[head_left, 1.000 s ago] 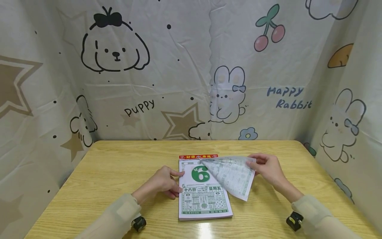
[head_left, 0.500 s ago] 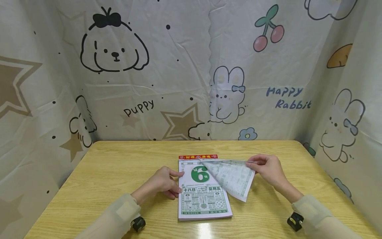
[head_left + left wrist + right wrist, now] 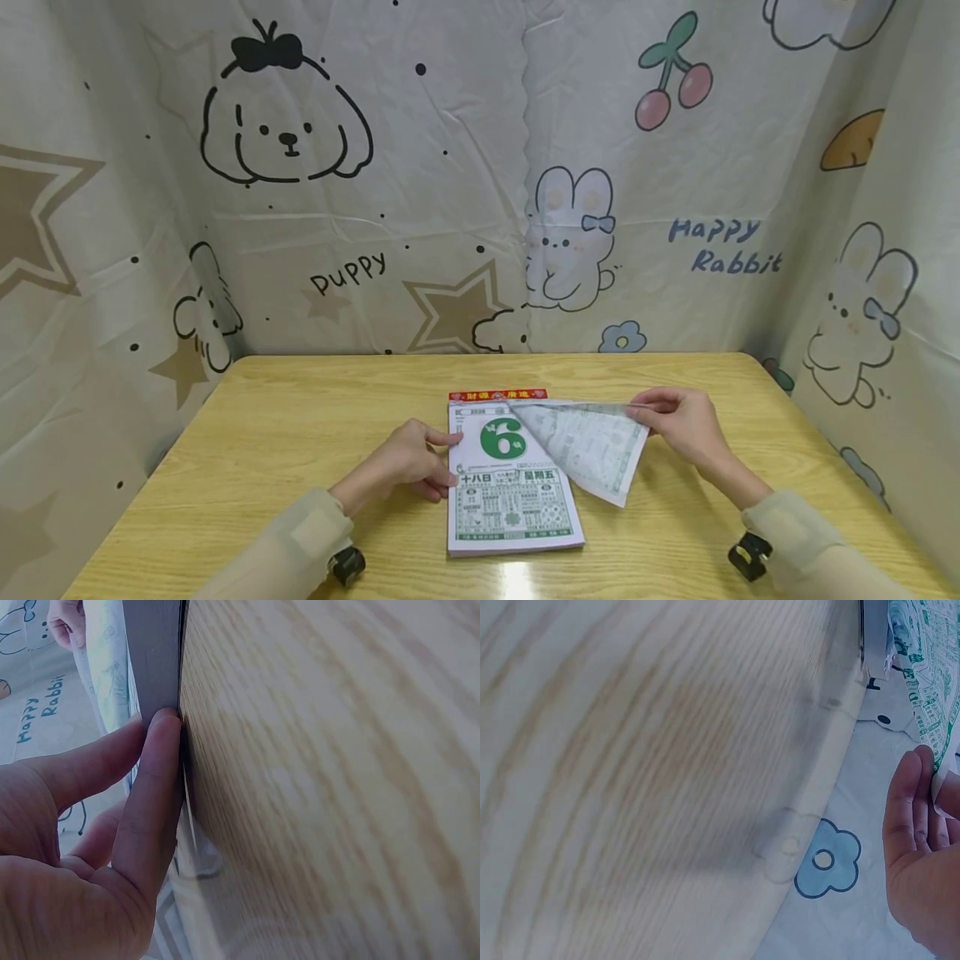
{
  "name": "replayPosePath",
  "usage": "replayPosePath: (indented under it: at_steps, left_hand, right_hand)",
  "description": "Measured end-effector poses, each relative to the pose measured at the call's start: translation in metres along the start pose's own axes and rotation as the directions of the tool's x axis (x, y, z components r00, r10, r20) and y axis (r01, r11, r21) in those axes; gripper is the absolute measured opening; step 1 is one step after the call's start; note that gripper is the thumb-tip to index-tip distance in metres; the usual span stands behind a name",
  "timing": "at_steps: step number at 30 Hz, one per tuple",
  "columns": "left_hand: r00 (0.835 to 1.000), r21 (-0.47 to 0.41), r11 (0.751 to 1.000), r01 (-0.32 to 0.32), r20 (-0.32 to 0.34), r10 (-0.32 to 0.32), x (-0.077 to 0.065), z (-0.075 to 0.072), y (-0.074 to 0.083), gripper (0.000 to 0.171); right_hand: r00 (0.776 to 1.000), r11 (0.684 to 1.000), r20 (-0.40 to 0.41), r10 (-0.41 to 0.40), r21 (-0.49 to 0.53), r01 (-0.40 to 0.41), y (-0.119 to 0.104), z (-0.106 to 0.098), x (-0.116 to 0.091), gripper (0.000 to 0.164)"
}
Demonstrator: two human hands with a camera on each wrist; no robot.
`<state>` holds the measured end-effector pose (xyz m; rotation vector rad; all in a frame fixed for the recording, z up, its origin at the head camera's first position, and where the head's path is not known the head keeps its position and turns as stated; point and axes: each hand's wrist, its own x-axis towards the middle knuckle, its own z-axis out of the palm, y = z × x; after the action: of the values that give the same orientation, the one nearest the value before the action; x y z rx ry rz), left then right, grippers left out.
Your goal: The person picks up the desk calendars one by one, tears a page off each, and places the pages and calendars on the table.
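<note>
A: Where was the calendar [image 3: 512, 510]?

B: It lay flat near the middle of the tabletop [image 3: 315, 425], its red strip [image 3: 498, 395] at the far end and a big green 6 facing up.

A: And the sheet [image 3: 588, 448]?

B: Lifted into a fold over the calendar's upper right, reaching past the right edge. It met the calendar just below the strip; whether any of it was torn there, I couldn't tell.

A: Who held what?

B: The right hand [image 3: 684, 423] pinched the sheet's outer end. The left hand [image 3: 408, 457] gripped the calendar's left edge, one digit on the top face and another against the side.

A: What had just changed?

B: The right hand had shifted slightly outward, and the sheet's far edge, bowed up a second earlier, ran flatter and straighter. The left hand and the calendar had stayed put.

A: Meaning?

B: My judgement was that the sheet was under more pull, with the left hand bracing the calendar. It hadn't come away.

A: Beyond that?

B: A patterned curtain [image 3: 442, 179] hung behind the tabletop.
</note>
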<state>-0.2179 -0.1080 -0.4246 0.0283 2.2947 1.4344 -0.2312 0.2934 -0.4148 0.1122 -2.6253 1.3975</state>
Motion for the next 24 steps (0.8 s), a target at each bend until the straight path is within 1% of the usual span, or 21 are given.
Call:
replayPosePath:
  at_steps: [10,17,24]
  left_hand:
    - [1.000,-0.005,1.000,-0.002,0.001,0.002,-0.0001,-0.0001,-0.0014,0.065]
    - [1.000,-0.007,1.000,-0.005,0.003,0.005,-0.0001,0.0014,-0.0022,0.065]
    - [1.000,-0.004,1.000,-0.002,0.000,0.002,-0.0001,0.0010,-0.0013,0.065]
  right_hand:
    - [1.000,0.999,0.000,0.016,-0.031,-0.016,0.0058,-0.0060,-0.0017,0.022]
    - [1.000,0.999,-0.001,0.014,-0.036,-0.014,0.0057,-0.0086,-0.0036,0.021]
    - [1.000,0.999,-0.019,0.005,-0.044,-0.006,0.0073,-0.0109,-0.0031,0.020]
